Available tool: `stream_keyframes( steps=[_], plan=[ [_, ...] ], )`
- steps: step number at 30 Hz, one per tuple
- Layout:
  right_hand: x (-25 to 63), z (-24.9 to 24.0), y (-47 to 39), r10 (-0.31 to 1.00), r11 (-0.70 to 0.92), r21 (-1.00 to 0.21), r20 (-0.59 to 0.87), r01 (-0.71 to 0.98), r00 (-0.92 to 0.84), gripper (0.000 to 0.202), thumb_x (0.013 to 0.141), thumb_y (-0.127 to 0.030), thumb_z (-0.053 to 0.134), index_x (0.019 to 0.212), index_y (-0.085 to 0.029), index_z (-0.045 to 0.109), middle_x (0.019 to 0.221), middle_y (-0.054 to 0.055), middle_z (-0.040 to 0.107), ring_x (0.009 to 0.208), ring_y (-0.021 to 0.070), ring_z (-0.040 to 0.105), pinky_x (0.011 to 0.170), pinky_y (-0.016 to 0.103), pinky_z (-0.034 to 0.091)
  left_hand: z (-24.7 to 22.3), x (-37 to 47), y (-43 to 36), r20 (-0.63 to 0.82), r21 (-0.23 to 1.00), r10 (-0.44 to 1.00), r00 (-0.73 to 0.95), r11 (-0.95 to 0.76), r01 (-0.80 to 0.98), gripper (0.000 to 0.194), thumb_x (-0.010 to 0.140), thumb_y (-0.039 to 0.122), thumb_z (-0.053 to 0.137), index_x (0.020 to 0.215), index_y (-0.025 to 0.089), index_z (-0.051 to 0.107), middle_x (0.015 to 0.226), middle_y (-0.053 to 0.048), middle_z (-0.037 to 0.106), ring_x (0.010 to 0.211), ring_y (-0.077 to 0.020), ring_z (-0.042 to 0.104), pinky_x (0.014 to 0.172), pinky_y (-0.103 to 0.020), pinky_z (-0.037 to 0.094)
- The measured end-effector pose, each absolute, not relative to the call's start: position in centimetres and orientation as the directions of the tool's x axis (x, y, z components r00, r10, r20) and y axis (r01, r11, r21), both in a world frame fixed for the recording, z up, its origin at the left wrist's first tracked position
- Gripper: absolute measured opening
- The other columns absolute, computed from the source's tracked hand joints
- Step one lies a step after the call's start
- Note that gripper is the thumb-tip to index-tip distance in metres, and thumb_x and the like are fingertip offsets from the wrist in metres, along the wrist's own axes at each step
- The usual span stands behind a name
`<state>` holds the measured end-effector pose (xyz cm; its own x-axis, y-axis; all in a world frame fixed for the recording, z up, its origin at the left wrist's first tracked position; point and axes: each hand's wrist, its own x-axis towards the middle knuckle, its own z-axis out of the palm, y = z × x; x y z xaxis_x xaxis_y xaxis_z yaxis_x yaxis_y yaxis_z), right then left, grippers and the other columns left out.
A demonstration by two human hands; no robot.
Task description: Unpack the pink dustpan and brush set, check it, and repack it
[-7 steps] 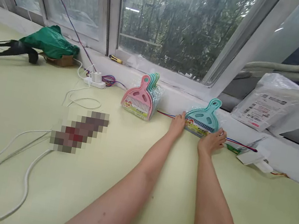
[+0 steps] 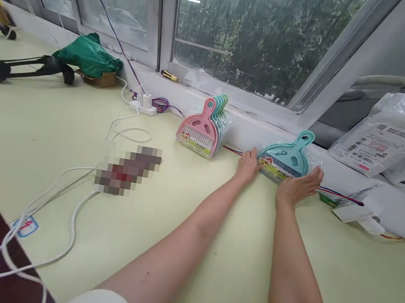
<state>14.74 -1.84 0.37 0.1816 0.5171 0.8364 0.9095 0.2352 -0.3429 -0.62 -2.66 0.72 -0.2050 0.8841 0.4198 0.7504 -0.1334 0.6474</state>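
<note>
A: What are the hands touching?
B: A teal dustpan set (image 2: 284, 162), wrapped, leaning on the sill; left hand (image 2: 247, 166) and right hand (image 2: 299, 185), fingers spread, are flanking it.
A: Others?
B: One pink-fronted stack (image 2: 203, 129) is standing beside.

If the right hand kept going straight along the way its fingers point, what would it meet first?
The right hand points away and slightly right, beside the teal dustpan. Straight on, it would probably meet the red and blue wire first, then the white sill wall just behind. Depth is unclear.
</note>
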Motion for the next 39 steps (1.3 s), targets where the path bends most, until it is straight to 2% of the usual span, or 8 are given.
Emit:
stream_keyframes(
  steps=[7,12,18,25,29,32,36,39],
  plan=[
    [13.0,1.3,-5.3,0.404,0.378,-0.162,0.915,0.912,-0.005,0.041,0.09,-0.02,0.036,0.131,-0.017,0.037,0.133,0.019,0.044,0.126,0.0303,0.038,0.097,0.053,0.031,0.1,-2.6,-7.9,0.347,0.741,0.91,-0.228,-0.117,0.661,0.085,0.073,0.017,0.067,0.145,0.014,0.021,0.135,-0.019,0.039,0.129,-0.0303,0.034,0.105,-0.04,0.033],
    [11.5,1.5,-9.6,0.557,0.426,-0.133,0.818,0.895,-0.144,0.03,0.091,-0.02,0.034,0.114,-0.014,0.051,0.112,0.017,0.057,0.109,0.0281,0.048,0.091,0.044,0.036,0.4,-3.6,-13.4,0.376,0.775,0.893,-0.248,-0.157,0.612,0.063,0.075,0.008,0.055,0.135,0.017,0.037,0.13,-0.014,0.041,0.124,-0.025,0.038,0.106,-0.036,0.032],
    [10.0,1.6,-18.0,0.762,0.419,-0.216,0.613,0.882,-0.211,0.027,0.09,-0.022,0.038,0.109,-0.016,0.056,0.109,0.013,0.059,0.105,0.0252,0.05,0.088,0.038,0.04,1.7,-5.6,-19.8,0.384,0.836,0.827,-0.411,-0.123,0.534,0.044,0.075,0.003,0.047,0.115,0.021,0.05,0.122,-0.01,0.046,0.118,-0.0208,0.043,0.105,-0.034,0.034],
    [6.2,0.0,-28.9,0.881,0.406,-0.348,0.397,0.845,-0.259,0.032,0.09,-0.022,0.037,0.116,-0.018,0.054,0.128,0.014,0.053,0.123,0.0246,0.044,0.105,0.044,0.029,5.8,-17.3,-19.4,0.376,0.829,0.652,-0.659,0.082,0.554,0.049,0.074,-0.002,0.047,0.12,0.014,0.04,0.13,-0.017,0.044,0.126,-0.0259,0.037,0.108,-0.042,0.026],
    [4.9,0.5,-30.6,0.895,0.409,-0.372,0.343,0.833,-0.287,0.033,0.092,-0.024,0.034,0.12,-0.023,0.052,0.135,0.011,0.05,0.128,0.0239,0.042,0.108,0.05,0.024,7.8,-24.2,-16.8,0.297,0.8,0.702,-0.648,0.188,0.57,0.055,0.078,0.009,0.06,0.126,0.01,0.033,0.136,-0.021,0.04,0.13,-0.0265,0.036,0.104,-0.037,0.03],
    [4.8,1.1,-30.0,0.905,0.387,-0.377,0.329,0.842,-0.269,0.033,0.092,-0.026,0.035,0.12,-0.024,0.052,0.135,0.01,0.05,0.128,0.0229,0.043,0.108,0.05,0.024,8.3,-26.9,-15.8,0.182,0.813,0.77,-0.612,0.232,0.534,0.056,0.075,0.019,0.069,0.121,0.014,0.037,0.123,-0.018,0.054,0.118,-0.0257,0.049,0.095,-0.037,0.037],
    [4.9,1.2,-29.3,0.908,0.381,-0.386,0.328,0.84,-0.26,0.032,0.092,-0.027,0.036,0.119,-0.025,0.052,0.135,0.01,0.051,0.127,0.0226,0.045,0.108,0.049,0.025,8.4,-27.6,-15.4,0.172,0.768,0.768,-0.617,0.288,0.572,0.04,0.072,0.029,0.073,0.101,0.019,0.048,0.108,-0.011,0.063,0.116,-0.0287,0.05,0.095,-0.043,0.035],
    [4.9,1.0,-29.2,0.908,0.383,-0.4,0.327,0.833,-0.261,0.032,0.091,-0.028,0.037,0.119,-0.026,0.052,0.135,0.01,0.051,0.127,0.0229,0.044,0.108,0.05,0.024,8.7,-27.2,-15.8,0.145,0.78,0.81,-0.568,0.26,0.569,0.028,0.074,0.029,0.071,0.09,0.019,0.051,0.101,-0.008,0.065,0.105,-0.0249,0.056,0.09,-0.038,0.04]
  ],
)
